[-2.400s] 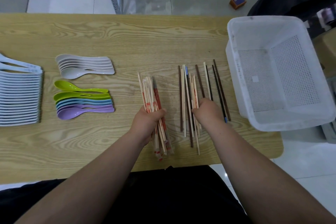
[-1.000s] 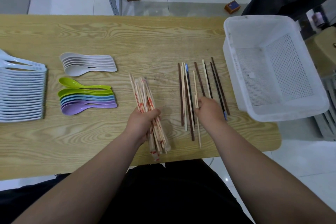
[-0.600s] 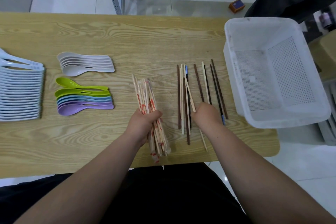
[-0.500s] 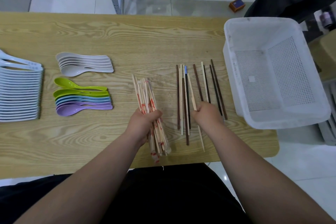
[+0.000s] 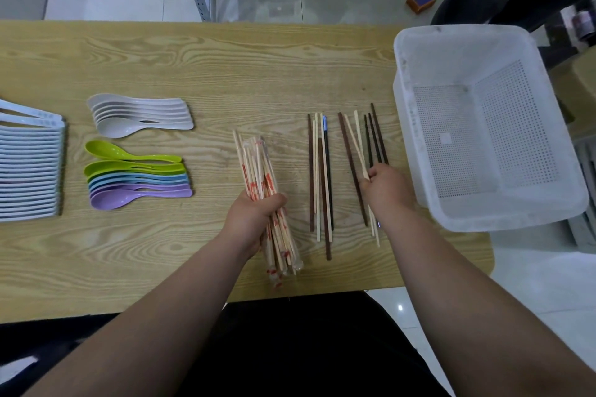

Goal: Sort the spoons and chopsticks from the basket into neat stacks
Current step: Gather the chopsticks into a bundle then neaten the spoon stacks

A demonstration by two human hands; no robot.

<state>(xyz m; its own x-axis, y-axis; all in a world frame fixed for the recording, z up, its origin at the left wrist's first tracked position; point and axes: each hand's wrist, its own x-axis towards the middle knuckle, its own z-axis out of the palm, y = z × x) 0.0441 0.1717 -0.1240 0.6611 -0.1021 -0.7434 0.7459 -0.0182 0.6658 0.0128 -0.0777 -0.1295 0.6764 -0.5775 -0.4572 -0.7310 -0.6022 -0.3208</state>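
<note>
Gripping the bundle of wrapped chopsticks (image 5: 258, 167) in the lower middle of the frame, your left hand (image 5: 254, 216) has its fingers (image 5: 277, 201) curled tight round the middle of it. The bundle slants, far ends toward the upper left and near ends close to the near edge of the surface (image 5: 225, 68). Your right hand (image 5: 387, 190), to the right of it, pinches a pale chopstick (image 5: 354, 142) between thumb and curled fingers; whether it holds a second one you cannot tell. Between your hands the loose chopsticks (image 5: 319, 171) lie side by side, dark and pale mixed, and a few dark ones run under your right hand. The white basket (image 5: 416, 155) sits just beside that hand at the right of the frame, overhanging the surface's right edge. At the left lie three sorted groups: grey spoons (image 5: 138, 114) nested together, coloured spoons (image 5: 135, 177) below them in green, blue and purple, and a long row of white spoons (image 5: 29, 171) at the left edge of the frame
</note>
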